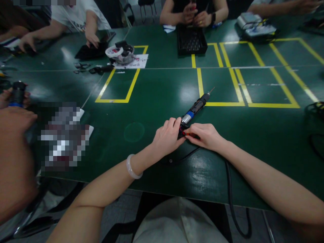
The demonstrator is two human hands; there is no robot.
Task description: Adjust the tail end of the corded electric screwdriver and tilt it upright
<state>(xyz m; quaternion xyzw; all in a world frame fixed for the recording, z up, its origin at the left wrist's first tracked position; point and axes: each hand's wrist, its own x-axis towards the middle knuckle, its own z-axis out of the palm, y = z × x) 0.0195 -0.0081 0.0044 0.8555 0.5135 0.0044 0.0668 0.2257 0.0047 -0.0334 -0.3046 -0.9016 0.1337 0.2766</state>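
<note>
An electric screwdriver (194, 109) lies slanted on the green table in front of me, its thin bit pointing away to the upper right. It has a black front, a blue band and a silver section. My left hand (168, 135) is closed around its near end. Close against that end, my right hand (205, 135) pinches a small orange-red piece (187, 134), whose kind I cannot make out. Fingers partly cover the screwdriver's near end, where some red shows. A black cable (191, 153) runs on the table below my right hand.
Yellow tape outlines (224, 104) mark the green table (157, 91). A black tray (192, 42) stands across from me near a co-worker's hands. A clear bag (124, 55) lies on paper. At left, another person's hand holds a similar tool (18, 92). A thick cable (229, 189) hangs over the front edge.
</note>
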